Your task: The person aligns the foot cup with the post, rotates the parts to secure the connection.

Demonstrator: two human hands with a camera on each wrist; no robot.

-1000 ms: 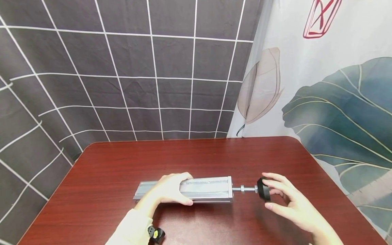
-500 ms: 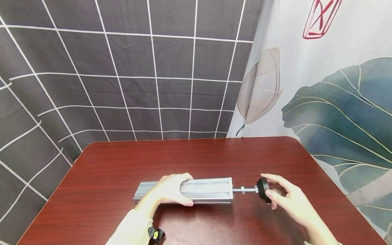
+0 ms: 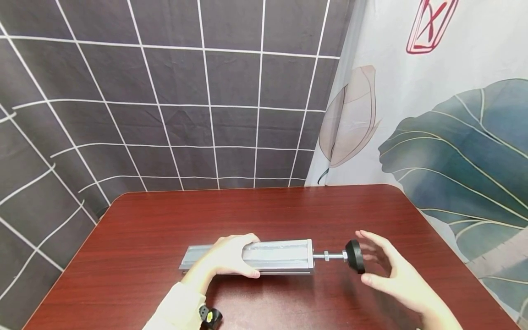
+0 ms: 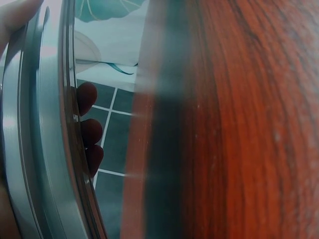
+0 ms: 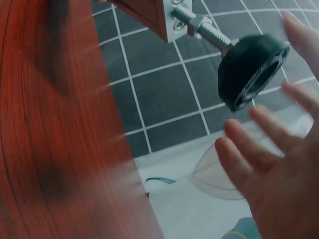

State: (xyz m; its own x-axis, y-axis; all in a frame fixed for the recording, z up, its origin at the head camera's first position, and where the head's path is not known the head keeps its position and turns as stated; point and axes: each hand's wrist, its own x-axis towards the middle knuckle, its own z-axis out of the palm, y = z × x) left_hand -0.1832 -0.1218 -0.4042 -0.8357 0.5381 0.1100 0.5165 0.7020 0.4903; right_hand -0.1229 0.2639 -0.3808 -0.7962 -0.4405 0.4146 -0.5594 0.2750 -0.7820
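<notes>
A silver aluminium profile [image 3: 280, 255] lies lengthwise across my front in the head view, held above the tabletop. My left hand [image 3: 226, 255] grips it from above, thumb on the near side; the left wrist view shows fingertips [image 4: 91, 131] curled past its far edge. From the end plate [image 3: 310, 255] on the right sticks a threaded rod [image 3: 319, 255] with a nut on it. A black levelling foot [image 3: 354, 256] caps the rod. Around that foot my right hand [image 3: 398, 275] is spread, fingers loosely bent and apart from it in the right wrist view.
The reddish-brown wooden table [image 3: 255, 211] has rounded back corners. Behind it hangs a dark grey curtain [image 3: 231, 123] with white grid lines. A white curtain [image 3: 392, 174] with leaf prints hangs at the right. A small black device [image 3: 210, 316] is strapped at my left wrist.
My right fingers closed on the black foot half a second ago and have since spread off it again. The left hand and the profile stay where they were.
</notes>
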